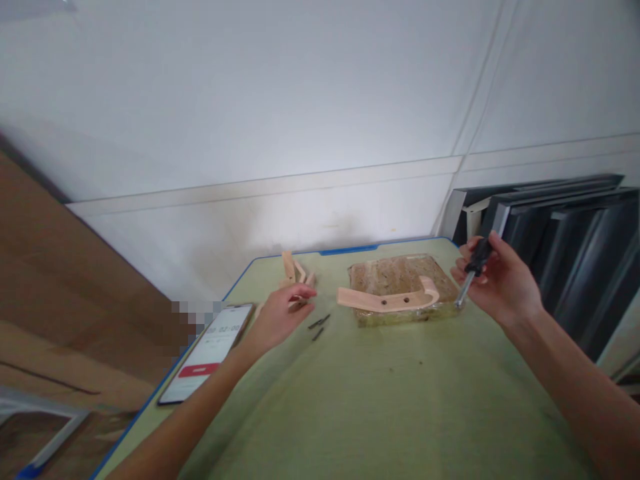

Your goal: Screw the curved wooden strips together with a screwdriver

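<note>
My right hand (505,283) is closed around the dark handle of a screwdriver (466,288). Its metal shaft slants down, with the tip close to the right edge of a brown, plastic-wrapped block (400,272). A pale wooden hook (395,301) with two dark holes lies across the front of this block, its curled end to the right. My left hand (283,317) hovers at the left, thumb and fingers bent but apart. Several dark screws (319,323) lie just right of it. Behind its fingers are more pale wooden pieces (290,267), partly hidden.
A phone (207,353) showing a timer lies along the left edge of the green, blue-rimmed table (390,413). Behind the table stands a white wall (280,100). Dark panels (565,233) lean at the right, and brown cardboard (75,287) is at the left.
</note>
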Demonstrator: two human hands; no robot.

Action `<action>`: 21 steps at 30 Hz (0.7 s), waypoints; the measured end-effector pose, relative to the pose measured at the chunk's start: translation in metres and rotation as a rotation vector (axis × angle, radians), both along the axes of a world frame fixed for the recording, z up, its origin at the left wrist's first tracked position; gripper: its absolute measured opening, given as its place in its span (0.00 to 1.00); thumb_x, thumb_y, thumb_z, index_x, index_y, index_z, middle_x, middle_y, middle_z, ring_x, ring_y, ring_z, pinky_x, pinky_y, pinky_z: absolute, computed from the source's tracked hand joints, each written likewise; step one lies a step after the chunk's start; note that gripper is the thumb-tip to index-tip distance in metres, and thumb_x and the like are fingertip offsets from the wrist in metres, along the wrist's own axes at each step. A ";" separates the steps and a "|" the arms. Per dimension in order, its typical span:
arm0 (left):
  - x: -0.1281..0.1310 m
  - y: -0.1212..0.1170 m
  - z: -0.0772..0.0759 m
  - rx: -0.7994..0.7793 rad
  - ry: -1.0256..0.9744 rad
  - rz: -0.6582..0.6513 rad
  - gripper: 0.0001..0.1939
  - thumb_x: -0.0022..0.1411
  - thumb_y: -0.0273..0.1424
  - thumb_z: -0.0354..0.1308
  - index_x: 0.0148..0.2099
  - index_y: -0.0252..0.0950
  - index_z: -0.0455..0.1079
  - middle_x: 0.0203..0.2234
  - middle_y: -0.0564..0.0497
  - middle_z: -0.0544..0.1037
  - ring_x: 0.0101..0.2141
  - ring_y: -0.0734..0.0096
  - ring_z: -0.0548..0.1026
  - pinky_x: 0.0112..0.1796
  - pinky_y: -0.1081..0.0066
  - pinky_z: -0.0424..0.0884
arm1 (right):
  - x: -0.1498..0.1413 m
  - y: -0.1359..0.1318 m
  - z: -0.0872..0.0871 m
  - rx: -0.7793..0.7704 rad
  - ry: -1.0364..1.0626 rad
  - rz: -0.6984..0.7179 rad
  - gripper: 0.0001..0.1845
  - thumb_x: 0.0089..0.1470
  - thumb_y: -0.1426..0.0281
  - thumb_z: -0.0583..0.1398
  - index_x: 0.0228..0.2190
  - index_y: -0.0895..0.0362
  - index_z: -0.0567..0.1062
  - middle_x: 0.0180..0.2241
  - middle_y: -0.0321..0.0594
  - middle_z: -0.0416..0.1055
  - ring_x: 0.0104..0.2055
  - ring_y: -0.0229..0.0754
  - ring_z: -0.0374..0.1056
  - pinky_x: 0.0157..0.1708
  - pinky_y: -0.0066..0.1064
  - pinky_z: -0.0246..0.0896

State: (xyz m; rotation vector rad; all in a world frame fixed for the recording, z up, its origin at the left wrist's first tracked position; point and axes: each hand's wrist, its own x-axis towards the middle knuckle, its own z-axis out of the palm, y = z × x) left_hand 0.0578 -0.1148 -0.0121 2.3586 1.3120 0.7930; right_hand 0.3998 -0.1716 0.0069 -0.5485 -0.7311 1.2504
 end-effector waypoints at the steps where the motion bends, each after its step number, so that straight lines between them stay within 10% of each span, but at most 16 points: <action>1: -0.005 -0.002 -0.003 0.010 0.032 0.024 0.10 0.54 0.33 0.52 0.37 0.36 0.69 0.33 0.50 0.76 0.35 0.67 0.73 0.38 0.68 0.68 | 0.000 0.000 -0.001 -0.005 0.017 0.004 0.11 0.50 0.62 0.55 0.25 0.58 0.68 0.18 0.29 0.55 0.15 0.25 0.47 0.16 0.20 0.54; 12: -0.049 0.003 -0.017 0.189 0.364 0.163 0.09 0.55 0.32 0.50 0.30 0.37 0.71 0.27 0.49 0.73 0.32 0.65 0.69 0.34 0.69 0.63 | 0.000 0.004 -0.003 -0.058 0.079 0.007 0.12 0.51 0.64 0.52 0.24 0.59 0.67 0.18 0.30 0.50 0.16 0.27 0.44 0.14 0.22 0.48; 21: -0.023 -0.003 -0.036 0.314 0.561 0.190 0.11 0.57 0.31 0.50 0.41 0.39 0.70 0.37 0.46 0.71 0.40 0.59 0.66 0.38 0.63 0.61 | -0.001 0.008 -0.006 -0.062 0.055 -0.021 0.12 0.52 0.65 0.52 0.24 0.60 0.67 0.19 0.31 0.48 0.16 0.27 0.42 0.15 0.23 0.46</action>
